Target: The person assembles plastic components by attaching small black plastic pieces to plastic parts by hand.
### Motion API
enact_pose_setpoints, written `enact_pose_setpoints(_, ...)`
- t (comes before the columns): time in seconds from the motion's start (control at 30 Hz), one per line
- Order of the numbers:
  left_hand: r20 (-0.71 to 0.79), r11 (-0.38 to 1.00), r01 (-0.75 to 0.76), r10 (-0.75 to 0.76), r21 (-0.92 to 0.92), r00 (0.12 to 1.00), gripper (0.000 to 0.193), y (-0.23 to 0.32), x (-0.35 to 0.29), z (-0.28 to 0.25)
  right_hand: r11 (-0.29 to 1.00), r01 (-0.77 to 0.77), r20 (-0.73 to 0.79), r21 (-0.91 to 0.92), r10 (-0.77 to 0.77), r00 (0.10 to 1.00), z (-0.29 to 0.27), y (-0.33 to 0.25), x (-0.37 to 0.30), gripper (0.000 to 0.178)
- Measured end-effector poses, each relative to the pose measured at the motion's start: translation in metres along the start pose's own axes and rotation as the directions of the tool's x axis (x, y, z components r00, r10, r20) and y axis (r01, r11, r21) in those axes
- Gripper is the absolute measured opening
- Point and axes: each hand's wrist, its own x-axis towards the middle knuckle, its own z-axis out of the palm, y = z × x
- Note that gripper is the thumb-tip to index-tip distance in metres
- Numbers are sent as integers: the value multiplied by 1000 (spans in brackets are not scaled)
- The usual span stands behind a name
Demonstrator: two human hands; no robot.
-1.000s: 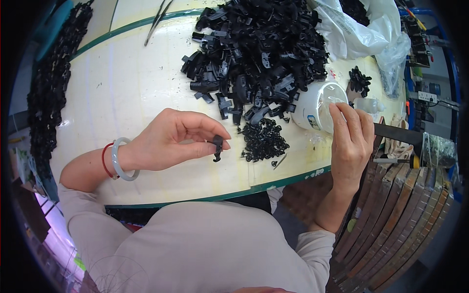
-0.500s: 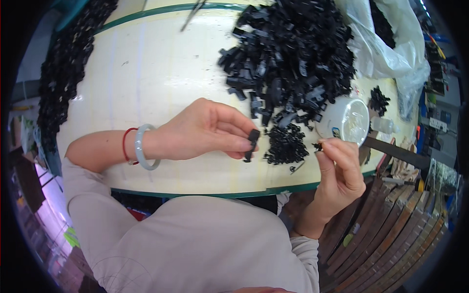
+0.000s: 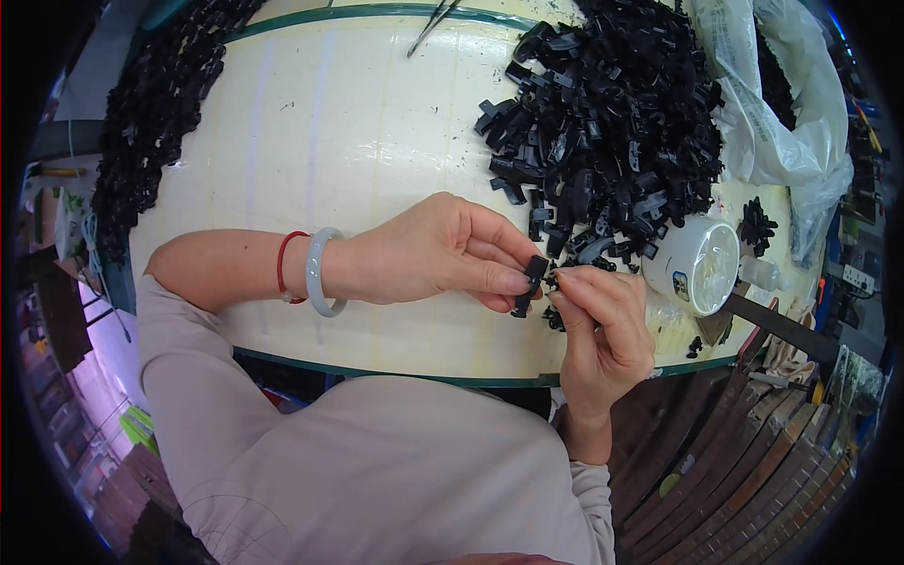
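My left hand pinches a small black plastic part, narrow and held roughly upright between thumb and fingers. Close beside it, my right hand has thumb and fingertips pressed together around a tiny dark piece, mostly hidden, just right of the held part. Whether the two pieces touch I cannot tell. Beyond both hands rises a large heap of black plastic parts. A pile of much smaller black pieces lies largely covered behind my right fingers.
A white round tub lies tipped on its side at the right, near a clear plastic bag. Tweezers rest at the table's far edge. Another mass of black parts runs along the left. Stacked brown slats stand lower right.
My right hand has moved left, bringing its tiny piece up to the black part in my left hand. The whole view has shifted slightly, so the table appears further right.
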Motion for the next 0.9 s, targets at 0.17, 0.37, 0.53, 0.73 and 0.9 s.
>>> enact_pose_setpoints(0.17,11,1000,-12,12,-6,1000,25,-1,0,0,1000,14,-2,-15,-14,1000,2,2,2,24)
enact_pose_setpoints(0.37,-19,999,-30,30,13,999,24,-4,-1,2,999,39,15,-28,-39,999,4,4,1,25)
enact_pose_setpoints(0.53,-24,998,-51,52,44,998,23,-5,0,3,998,-60,13,-23,61,998,3,4,-3,27)
enact_pose_setpoints(0.73,-117,997,-50,56,53,992,22,5,-6,0,965,-245,-240,99,262,935,-16,2,3,31)
enact_pose_setpoints(0.9,-140,692,52,71,720,988,17,59,-23,-22,936,25,38,-351,-12,999,-34,17,-9,29)
